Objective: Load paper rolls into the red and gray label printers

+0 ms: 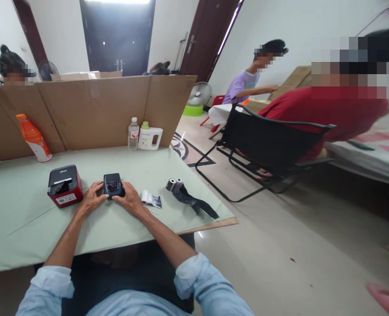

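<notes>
Between my two hands a small black receipt printer stands on the table, with a dark, shiny patch on its top. My left hand grips its left side, thumb at the near edge. Against the right side, my right hand closes in the same way. Just left of my left hand sits a larger red and black printer, a dark strip on its top and a white label in front. Beside my right hand lies a white paper roll with a dark printed end. Further right are two small rolls with a long black strip trailing off.
A cardboard screen borders the pale green tabletop. Before it stand a leaning orange bottle, a clear water bottle and a white jug. To the right, a person in red occupies a black folding chair; another person sits beyond.
</notes>
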`<state>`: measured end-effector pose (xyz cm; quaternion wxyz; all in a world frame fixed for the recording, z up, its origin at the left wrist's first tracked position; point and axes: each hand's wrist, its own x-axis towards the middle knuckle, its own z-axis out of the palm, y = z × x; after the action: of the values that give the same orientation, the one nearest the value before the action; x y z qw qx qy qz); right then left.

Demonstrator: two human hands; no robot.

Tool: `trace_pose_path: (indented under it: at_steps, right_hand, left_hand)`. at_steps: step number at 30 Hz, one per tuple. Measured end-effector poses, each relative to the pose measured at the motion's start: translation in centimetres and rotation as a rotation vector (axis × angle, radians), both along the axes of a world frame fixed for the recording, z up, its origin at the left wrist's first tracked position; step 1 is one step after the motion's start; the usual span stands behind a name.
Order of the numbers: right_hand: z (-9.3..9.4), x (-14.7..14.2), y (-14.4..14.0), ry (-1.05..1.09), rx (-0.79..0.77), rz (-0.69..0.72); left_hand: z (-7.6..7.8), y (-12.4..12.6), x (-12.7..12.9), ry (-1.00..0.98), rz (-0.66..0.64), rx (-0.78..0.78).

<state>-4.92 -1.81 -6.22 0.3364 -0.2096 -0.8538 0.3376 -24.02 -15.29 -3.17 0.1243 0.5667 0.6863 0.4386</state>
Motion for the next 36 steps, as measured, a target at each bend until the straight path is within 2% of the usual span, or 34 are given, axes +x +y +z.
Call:
trace_pose_path:
  at_steps: [15,25,36]
  right_hand:
    - [0.2,0.2,-0.1,0.017,-0.016,0.019]
    - [-1.0,0.3,0.0,0.066,0.003,0.015]
    - [-2.7,0.6,0.0,0.053,0.025,-0.012]
  left_hand:
    - [0.2,-0.1,-0.1,0.001,0.022,-0.011]
    - [-1.6,-0.1,0.2,-0.205,0.099,0.052]
    - [-2.8,-0.3,1.1,-0.209,0.143,0.062]
